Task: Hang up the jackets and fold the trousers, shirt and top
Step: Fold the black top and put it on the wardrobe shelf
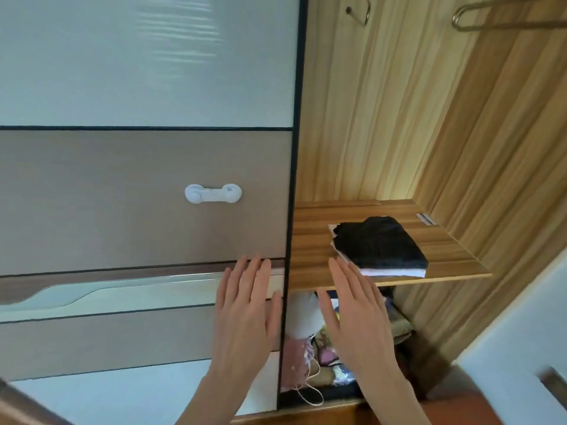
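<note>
A folded black garment (383, 240) lies on top of a folded white one (395, 272) on the wooden wardrobe shelf (310, 250). My right hand (356, 314) hovers flat with straight fingers just in front of the shelf's edge, fingertips close to the pile's near corner, holding nothing. My left hand (248, 311) is flat too, in front of the sliding door (147, 204), empty. Two hanger hooks (469, 16) show at the top of the open compartment.
The sliding door carries a white handle (213, 193) and its dark frame edge (290, 210) stands between my hands. Below the shelf sits a jumble of coloured cloth, a white bundle (302, 314) and cords. A white wall (521, 332) is at right.
</note>
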`<action>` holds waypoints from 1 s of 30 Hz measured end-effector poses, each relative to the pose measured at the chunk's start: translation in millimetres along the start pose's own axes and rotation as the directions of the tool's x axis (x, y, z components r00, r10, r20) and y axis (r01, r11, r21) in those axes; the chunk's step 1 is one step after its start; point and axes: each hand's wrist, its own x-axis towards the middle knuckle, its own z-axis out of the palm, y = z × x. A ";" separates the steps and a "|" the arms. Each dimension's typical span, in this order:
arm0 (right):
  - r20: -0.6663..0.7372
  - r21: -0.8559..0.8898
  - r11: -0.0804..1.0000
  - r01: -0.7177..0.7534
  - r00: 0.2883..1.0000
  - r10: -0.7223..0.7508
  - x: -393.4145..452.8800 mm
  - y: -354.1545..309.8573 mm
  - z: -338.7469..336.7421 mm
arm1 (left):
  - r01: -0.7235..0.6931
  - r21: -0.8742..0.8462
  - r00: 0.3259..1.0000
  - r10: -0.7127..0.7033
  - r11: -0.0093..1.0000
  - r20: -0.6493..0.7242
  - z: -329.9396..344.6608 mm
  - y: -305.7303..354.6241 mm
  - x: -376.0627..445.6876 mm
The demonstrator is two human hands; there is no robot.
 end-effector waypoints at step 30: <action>-0.234 0.018 0.992 -0.125 0.964 0.125 82.2 -192.0 134.5 | -0.127 0.219 0.958 0.177 0.967 -0.226 -7.9 -267.4 71.1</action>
